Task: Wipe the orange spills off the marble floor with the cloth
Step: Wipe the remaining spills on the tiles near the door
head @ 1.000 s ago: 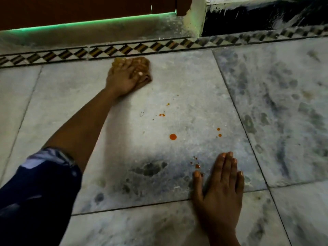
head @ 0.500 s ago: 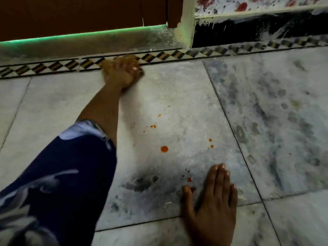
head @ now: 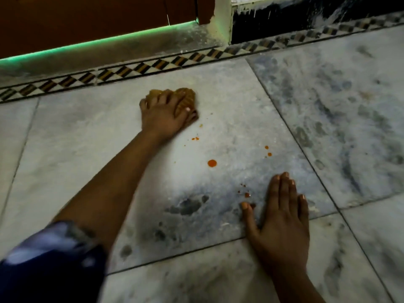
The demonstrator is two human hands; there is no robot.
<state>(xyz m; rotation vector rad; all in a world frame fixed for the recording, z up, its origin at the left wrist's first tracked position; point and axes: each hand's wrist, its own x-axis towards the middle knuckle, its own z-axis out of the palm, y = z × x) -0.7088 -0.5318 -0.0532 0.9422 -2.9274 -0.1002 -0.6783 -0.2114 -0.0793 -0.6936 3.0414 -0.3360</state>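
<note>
Our left hand point(head: 162, 113) has dragged the cloth point(head: 185, 98) back off the border strip point(head: 140, 68) toward us, fingers clamped on it. Right hand point(head: 282, 217) lies flat, fingers released, bracing. Risk imo: the soaked cloth smears the orange drops point(head: 212, 163) across the marble floor point(head: 328, 127), or our right thumb lands in the drops beside it.

My left hand point(head: 162, 115) presses the cloth point(head: 185, 99) on the marble floor point(head: 87, 138) near the border strip point(head: 140, 68) — spills point(head: 212, 163) lie between it and my right hand point(head: 282, 217), flat nearer me.
</note>
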